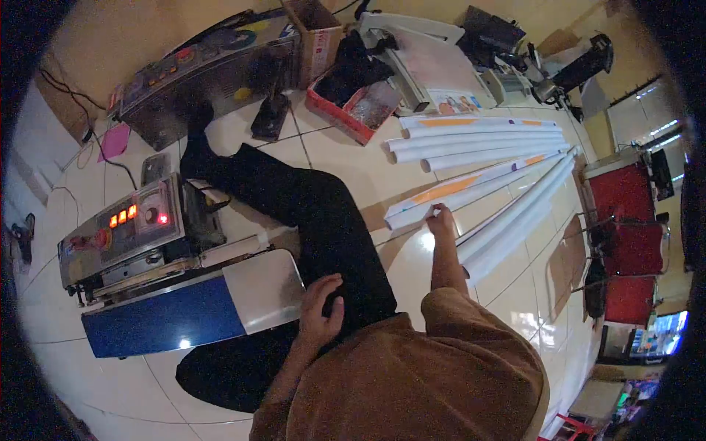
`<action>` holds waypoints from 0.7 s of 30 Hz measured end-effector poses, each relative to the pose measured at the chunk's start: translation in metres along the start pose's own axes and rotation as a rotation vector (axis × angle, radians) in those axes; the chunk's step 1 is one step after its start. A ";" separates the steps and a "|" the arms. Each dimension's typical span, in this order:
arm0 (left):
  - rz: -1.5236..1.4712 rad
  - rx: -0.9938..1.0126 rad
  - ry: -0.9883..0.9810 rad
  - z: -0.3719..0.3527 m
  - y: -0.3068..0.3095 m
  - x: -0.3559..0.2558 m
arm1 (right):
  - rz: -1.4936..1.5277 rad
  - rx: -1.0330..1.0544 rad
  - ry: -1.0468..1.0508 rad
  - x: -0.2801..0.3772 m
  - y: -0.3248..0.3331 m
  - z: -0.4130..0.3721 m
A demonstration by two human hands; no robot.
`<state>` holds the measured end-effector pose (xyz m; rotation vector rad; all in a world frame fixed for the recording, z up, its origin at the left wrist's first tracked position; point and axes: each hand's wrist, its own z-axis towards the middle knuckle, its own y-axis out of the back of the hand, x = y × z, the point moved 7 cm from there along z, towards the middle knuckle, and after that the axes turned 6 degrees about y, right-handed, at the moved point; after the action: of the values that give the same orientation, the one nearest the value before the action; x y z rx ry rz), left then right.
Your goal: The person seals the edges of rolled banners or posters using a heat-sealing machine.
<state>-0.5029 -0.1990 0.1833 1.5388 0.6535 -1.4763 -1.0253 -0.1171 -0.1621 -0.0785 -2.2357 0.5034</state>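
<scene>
A long white roll with an orange patch along its side (467, 185) lies on the shiny cream tile floor (515, 288). The person's right hand (441, 223) is at the near end of this roll. Its fingertips are squeezed close together on something small and white; I cannot tell if that bit is part of the roll. Just above the roll, more long white rolls (478, 151) lie side by side. Just below it, other white rolls (515, 220) lie at a slant, and their far ends come close to its far end. The left hand (321, 309) is to the left of the roll and lower down, by a bent leg in black trousers (338, 220). It is half open, with bent fingers and the thumb held apart, and I see nothing in it. Farther left of the roll, past the leg, is a metal machine with glowing red numbers (140, 220), with a long blue and white panel (169, 316) beside it. Up and left of the roll are a low red open box (334, 121) and a tall brown cardboard box (316, 44). Right of the roll are red seats (636, 246).
</scene>
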 end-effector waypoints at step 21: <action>-0.489 -0.157 0.457 0.014 -0.007 0.046 | 0.215 0.573 -0.169 0.011 -0.172 -0.311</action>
<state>-0.5083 -0.2165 0.1388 1.6776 1.4641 -1.3697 -0.7826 -0.1698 0.0914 0.0241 -2.1676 1.2882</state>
